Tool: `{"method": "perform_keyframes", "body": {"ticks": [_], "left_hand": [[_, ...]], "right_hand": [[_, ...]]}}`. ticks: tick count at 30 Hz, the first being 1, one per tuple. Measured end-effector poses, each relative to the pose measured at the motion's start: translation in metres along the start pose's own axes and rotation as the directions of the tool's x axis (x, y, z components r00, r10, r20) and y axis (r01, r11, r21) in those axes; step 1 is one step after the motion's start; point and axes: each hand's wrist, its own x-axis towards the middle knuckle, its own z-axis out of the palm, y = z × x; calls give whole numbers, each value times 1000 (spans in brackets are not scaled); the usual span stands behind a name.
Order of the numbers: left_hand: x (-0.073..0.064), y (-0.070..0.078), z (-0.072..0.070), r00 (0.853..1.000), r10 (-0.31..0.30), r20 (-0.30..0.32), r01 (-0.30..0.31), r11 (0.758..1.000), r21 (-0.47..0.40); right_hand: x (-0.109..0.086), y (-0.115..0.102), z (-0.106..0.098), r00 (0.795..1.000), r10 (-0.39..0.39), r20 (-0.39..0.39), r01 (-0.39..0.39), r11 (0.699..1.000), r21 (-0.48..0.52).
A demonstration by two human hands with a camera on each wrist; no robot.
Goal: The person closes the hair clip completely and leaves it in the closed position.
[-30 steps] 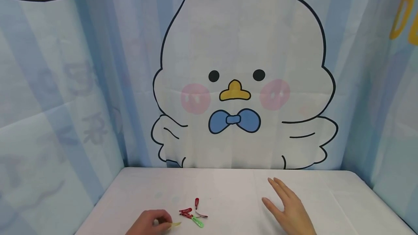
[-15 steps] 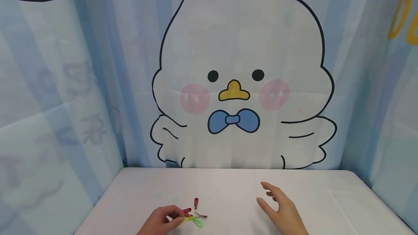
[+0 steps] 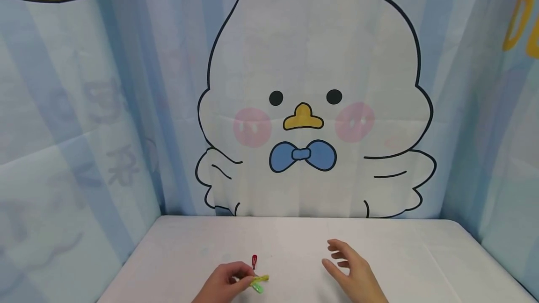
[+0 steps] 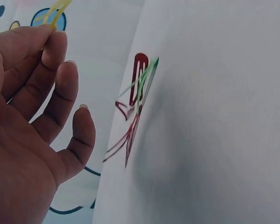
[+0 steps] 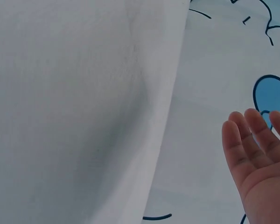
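Between thumb and index finger, my left hand (image 3: 227,282) pinches a yellow snap hair clip (image 3: 262,278), which also shows at the top of the left wrist view. The hand is raised over a small group of hair clips on the table. A green hair clip (image 3: 257,287) lies just below the yellow one, and a red hair clip (image 3: 254,261) lies behind it. More dark red clips (image 4: 133,133) show in the left wrist view; in the head view my left hand hides them. My right hand (image 3: 351,272) hovers to the right, fingers loosely bent, holding nothing.
The white table (image 3: 421,256) reaches back to a cloth backdrop (image 3: 307,60) with a printed chick. Striped cloth side walls (image 3: 63,130) stand at left and right.
My left hand has moved right with the yellow hair clip, from beside the clips to above them. My right hand has shifted a little left, its fingers bending more.
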Motion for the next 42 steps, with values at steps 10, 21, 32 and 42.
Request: {"method": "perform_keyframes", "body": {"ticks": [10,21,32,42], "left_hand": [[13,13,17,1000,-26,11,26,995,-94],[22,24,32,1000,-7,18,9,995,-98],[29,33,42,999,22,23,-18,992,-126],[34,35,51,999,39,29,-34,987,-157]], "right_hand": [[0,-14,10,995,74,74,-81,992,92],[0,-27,21,986,36,165,-60,988,140],[-4,-30,26,980,-24,195,-17,978,207],[-7,-30,32,969,-77,233,3,953,302]]}}
